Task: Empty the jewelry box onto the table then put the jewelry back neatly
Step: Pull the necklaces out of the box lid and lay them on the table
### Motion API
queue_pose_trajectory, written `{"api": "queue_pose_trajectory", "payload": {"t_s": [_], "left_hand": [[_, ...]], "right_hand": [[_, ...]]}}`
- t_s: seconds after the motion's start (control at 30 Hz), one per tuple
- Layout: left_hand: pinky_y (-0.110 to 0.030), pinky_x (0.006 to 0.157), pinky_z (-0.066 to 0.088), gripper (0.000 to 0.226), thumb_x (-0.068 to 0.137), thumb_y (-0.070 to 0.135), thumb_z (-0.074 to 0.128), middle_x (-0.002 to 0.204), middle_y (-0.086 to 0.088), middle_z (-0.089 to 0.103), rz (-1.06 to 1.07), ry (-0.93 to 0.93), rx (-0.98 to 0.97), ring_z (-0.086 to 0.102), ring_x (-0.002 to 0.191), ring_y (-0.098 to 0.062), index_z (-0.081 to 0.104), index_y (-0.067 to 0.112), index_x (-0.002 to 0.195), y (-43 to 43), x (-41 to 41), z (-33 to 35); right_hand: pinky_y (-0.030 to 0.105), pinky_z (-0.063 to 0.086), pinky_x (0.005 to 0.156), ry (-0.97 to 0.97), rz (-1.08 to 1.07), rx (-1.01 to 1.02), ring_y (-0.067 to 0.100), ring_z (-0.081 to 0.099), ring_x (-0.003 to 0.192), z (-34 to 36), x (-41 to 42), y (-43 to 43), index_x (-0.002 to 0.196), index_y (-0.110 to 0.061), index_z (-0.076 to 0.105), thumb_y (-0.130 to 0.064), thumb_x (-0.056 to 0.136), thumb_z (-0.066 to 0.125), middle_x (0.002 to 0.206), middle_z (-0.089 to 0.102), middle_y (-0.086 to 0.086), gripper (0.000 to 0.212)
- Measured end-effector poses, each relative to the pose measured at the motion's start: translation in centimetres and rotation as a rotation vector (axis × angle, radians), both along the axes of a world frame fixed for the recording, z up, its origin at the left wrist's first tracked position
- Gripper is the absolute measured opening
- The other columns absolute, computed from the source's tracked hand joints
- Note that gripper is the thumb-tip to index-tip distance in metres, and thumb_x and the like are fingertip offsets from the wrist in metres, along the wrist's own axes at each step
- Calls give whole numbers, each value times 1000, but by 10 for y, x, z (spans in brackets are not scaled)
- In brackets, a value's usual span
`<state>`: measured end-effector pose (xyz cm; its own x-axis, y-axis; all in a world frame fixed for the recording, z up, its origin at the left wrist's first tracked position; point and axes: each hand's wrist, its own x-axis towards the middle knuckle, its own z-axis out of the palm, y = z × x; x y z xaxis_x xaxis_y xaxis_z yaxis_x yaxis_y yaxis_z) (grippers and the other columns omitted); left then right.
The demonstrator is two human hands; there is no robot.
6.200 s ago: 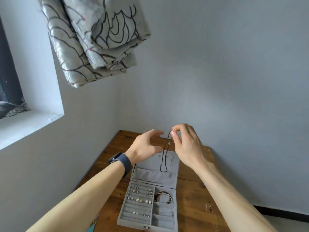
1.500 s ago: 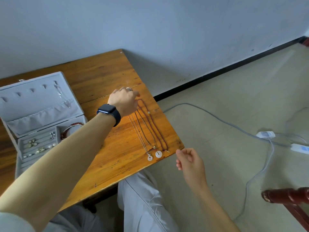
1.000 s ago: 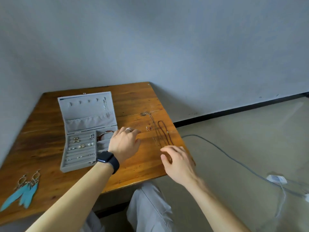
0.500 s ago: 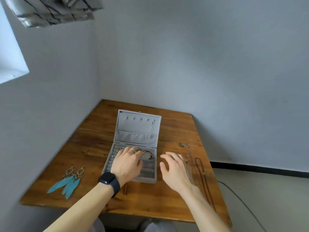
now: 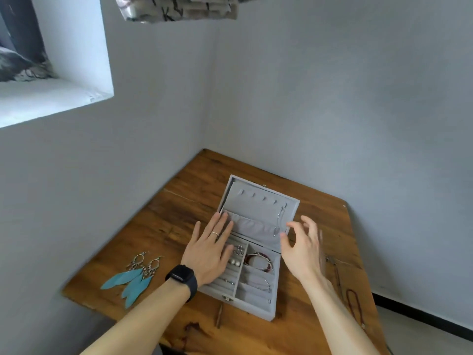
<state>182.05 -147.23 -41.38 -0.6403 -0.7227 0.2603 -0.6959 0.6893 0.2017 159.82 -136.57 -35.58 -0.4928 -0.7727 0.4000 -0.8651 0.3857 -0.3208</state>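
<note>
Jewelry box (image 5: pixel 258 201) is sitting open on the surface (image 5: pixel 163 226); your left hand (image 5: pixel 208 249) is resting flat on it, seemingly steadying it, while your right hand (image 5: pixel 302 249) is hovering empty, fingers spread, near the lid's chain (image 5: pixel 280 219).

Two plain grey-white walls (image 5: pixel 358 111) meet in a corner at the centre of the frame. A wooden counter (image 5: pixel 184 201) with dark grain streaks fills that corner in the lower middle. At upper left, a deep white window recess (image 5: pixel 51 98) lets in daylight. Patterned grey fabric (image 5: pixel 179 8) hangs at the top edge. At lower right, a black baseboard (image 5: pixel 422 321) runs above a pale floor (image 5: pixel 422 342).
</note>
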Motion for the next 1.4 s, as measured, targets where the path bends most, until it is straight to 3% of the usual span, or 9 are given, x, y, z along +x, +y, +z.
{"api": "queue_pose_trajectory", "payload": {"t_s": [0.27,0.43,0.57,0.83,1.0,1.1,1.23,1.4], "left_hand": [[-47,125,1,63,102,55,11,166,9,-10,-14,58,34,-22,149,-6,9,28,159,-4,-1,-6],[-47,125,1,65,102,55,14,166,6,-9,-21,57,27,-21,150,-8,10,26,159,-4,-2,-8],[-46,124,0,65,102,54,17,167,5,-7,-14,66,13,-19,150,-8,14,24,159,-3,0,-10],[-44,124,-2,66,101,54,19,167,5,-5,-7,82,-2,-18,151,-9,17,23,159,-5,1,-14],[-44,124,-1,66,100,54,20,167,5,-5,-10,89,3,-17,151,-9,18,22,159,-4,-1,-12],[-44,124,-1,66,100,53,21,167,4,-3,-16,96,9,-16,151,-9,20,22,158,-5,1,-10],[-42,122,-2,59,102,45,29,167,2,8,-32,131,-2,-6,153,-12,31,22,155,-4,6,-8],[-45,122,12,49,100,35,42,162,-2,28,-75,165,-37,14,153,-18,48,21,146,2,11,-4]], "right_hand": [[42,48,89,4,-94,-131,30,46,119,14,-1,-45,88,-24,71,-34,86,74,141,48,4,11],[47,46,90,1,-221,-105,30,44,118,16,12,-57,94,-22,75,-38,87,73,144,46,4,18],[43,40,92,1,-286,-41,30,41,123,18,15,-64,100,-21,75,-34,90,69,148,43,2,17],[42,41,97,0,-177,-125,29,42,121,26,3,-71,94,-11,73,-16,90,60,140,50,3,14],[23,25,107,-66,-74,-297,33,47,124,49,-10,-64,93,-2,64,-2,91,55,132,50,15,10],[10,18,101,-84,-23,-333,32,49,124,64,-10,-52,94,-3,61,-1,94,53,131,50,17,8],[18,27,101,-149,37,-292,25,51,123,82,-4,-33,98,-12,58,-9,98,50,131,49,7,8],[31,40,100,-215,37,-353,21,56,110,108,2,-14,98,-15,54,-11,100,49,118,47,-5,7]]}}
